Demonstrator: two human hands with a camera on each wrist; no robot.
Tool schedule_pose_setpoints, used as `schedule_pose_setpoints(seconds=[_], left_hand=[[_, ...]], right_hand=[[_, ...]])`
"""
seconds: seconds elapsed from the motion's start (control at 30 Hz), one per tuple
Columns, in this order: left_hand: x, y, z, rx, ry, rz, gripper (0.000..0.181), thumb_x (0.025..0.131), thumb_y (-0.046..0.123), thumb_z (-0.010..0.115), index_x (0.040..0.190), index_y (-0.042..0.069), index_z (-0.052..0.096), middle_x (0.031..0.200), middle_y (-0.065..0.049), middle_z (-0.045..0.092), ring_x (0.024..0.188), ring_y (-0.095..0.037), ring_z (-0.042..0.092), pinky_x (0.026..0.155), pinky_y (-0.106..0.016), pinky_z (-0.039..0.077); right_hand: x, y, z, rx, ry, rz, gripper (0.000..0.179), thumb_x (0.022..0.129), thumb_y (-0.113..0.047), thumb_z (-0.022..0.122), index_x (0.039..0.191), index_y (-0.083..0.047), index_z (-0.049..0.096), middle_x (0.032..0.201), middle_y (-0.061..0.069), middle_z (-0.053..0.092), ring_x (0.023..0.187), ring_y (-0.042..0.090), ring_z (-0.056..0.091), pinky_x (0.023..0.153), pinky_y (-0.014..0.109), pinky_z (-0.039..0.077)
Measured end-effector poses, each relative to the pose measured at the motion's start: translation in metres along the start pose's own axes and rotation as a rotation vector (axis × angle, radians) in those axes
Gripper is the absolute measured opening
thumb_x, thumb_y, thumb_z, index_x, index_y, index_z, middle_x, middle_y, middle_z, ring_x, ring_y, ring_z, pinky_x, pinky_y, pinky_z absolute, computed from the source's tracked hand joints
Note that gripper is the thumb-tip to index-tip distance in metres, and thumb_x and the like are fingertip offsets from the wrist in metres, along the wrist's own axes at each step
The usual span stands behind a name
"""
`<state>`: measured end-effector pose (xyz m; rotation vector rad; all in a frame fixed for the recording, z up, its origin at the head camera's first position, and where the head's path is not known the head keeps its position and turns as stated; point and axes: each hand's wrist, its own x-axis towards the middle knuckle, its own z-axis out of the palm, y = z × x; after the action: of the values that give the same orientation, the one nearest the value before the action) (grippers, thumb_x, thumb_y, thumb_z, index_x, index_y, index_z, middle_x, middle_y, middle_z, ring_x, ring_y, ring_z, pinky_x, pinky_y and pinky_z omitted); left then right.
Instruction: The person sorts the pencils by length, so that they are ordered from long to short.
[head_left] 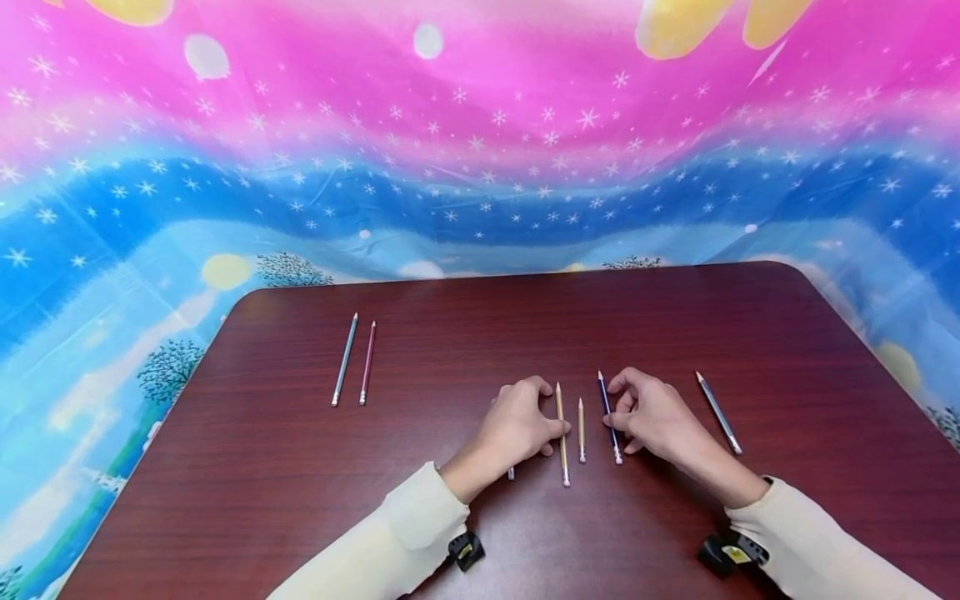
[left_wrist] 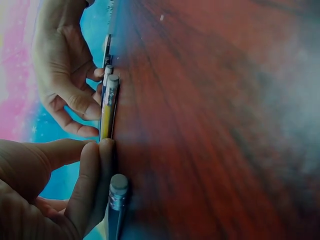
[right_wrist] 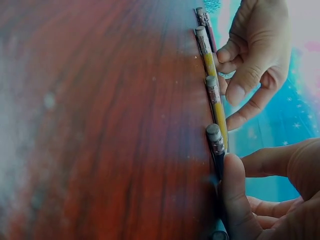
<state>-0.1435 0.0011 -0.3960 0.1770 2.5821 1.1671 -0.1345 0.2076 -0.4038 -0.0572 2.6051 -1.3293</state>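
Note:
My left hand [head_left: 517,421] is at the left side of a long yellow pencil [head_left: 562,450], its thumb touching the shaft and its index finger near the point. Right of that pencil lies a shorter yellow pencil [head_left: 581,433]. Beside a dark blue pencil [head_left: 603,396] is my right hand [head_left: 656,417], the thumb against its shaft and the forefinger bent near its upper part. These pencils lie on the table, points away from me. Another pencil [left_wrist: 114,220] lies mostly hidden under my left hand in the head view, with only its eraser end showing there.
A light blue pencil [head_left: 345,358] and a dark pink pencil [head_left: 368,362] lie at the left of the brown table [head_left: 225,500]. A grey-blue pencil [head_left: 718,412] lies slanted right of my right hand. A patterned cloth [head_left: 480,125] hangs behind the table.

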Motion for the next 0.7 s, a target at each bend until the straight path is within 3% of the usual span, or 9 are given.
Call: schedule_pose_setpoints(seconds=[0.27,0.5,0.7], left_hand=[[0.0006,0.002,0.0026,0.045,0.003,0.0,0.056,0.084,0.013,0.088,0.134,0.005,0.063,0.059,0.004,0.066,0.044,-0.006,0.066,0.069,-0.023,0.055],[-0.0012,0.0003,0.0007,0.075,0.006,0.003,0.057,0.085,0.009,0.084,0.138,0.005,0.063,0.054,0.006,0.065,0.045,-0.006,0.066,0.063,-0.022,0.051],[-0.0014,0.0009,0.0013,0.052,-0.001,0.003,0.057,0.085,0.013,0.087,0.136,0.005,0.064,0.056,0.004,0.067,0.046,-0.007,0.066,0.067,-0.023,0.054]], right_hand=[[0.0006,0.0005,0.001,-0.024,0.006,0.0,0.033,0.086,0.005,0.066,0.117,0.005,0.057,0.075,0.009,0.066,0.048,0.02,0.064,0.048,0.035,0.06],[0.0004,-0.0005,0.0013,-0.045,0.013,-0.003,0.034,0.086,0.006,0.069,0.118,0.006,0.057,0.075,0.01,0.061,0.049,0.019,0.064,0.049,0.034,0.06],[0.0002,-0.0015,0.0006,-0.08,0.015,0.004,0.035,0.087,0.002,0.073,0.118,0.004,0.057,0.075,0.009,0.062,0.047,0.019,0.063,0.048,0.035,0.058]])
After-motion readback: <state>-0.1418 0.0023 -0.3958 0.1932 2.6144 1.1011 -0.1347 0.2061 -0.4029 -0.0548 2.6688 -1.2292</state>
